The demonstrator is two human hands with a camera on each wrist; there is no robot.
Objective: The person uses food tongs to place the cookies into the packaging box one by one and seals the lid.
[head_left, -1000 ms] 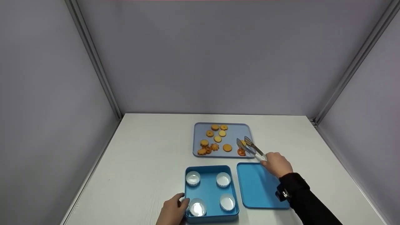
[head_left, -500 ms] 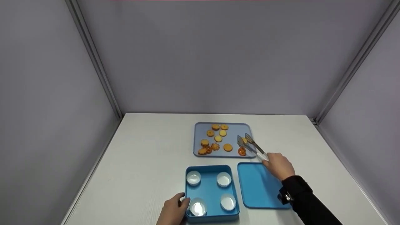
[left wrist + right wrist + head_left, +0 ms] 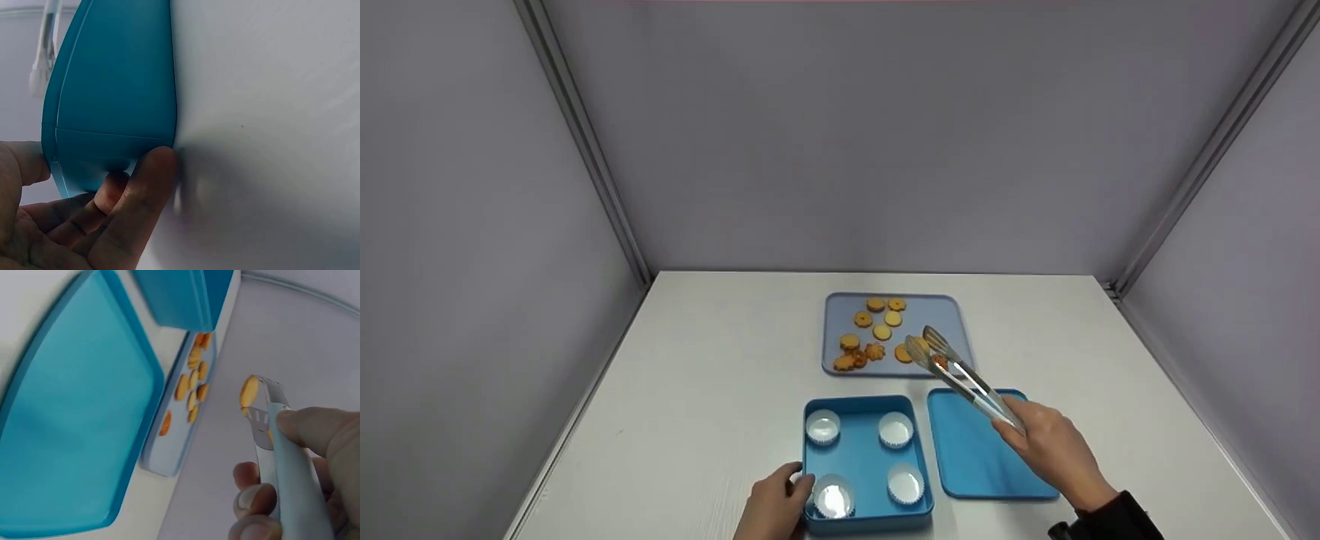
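My right hand (image 3: 1050, 442) grips a pair of metal tongs (image 3: 971, 390) with pale handles. In the right wrist view, a round yellow cookie (image 3: 249, 390) sits between the tongs' tips, up off the table. Seen from the head, the tips hang over the front of a grey-blue tray (image 3: 945, 311) with several cookies (image 3: 882, 331) and a pretzel (image 3: 939, 361). With thumb and fingers, my left hand (image 3: 774, 501) holds the front left corner of a blue box (image 3: 870, 465). Several white paper cups (image 3: 823, 427) stand in it, near its corners.
A flat blue lid (image 3: 982, 457) lies on the white table (image 3: 712, 375), right of the box and below my right hand. Grey panels (image 3: 870, 135) wall the table at the back and sides.
My right hand has drawn back toward me with the tongs. The yellow cookie has left its place at the tray's right side and come along between the tips. My left hand stays put.
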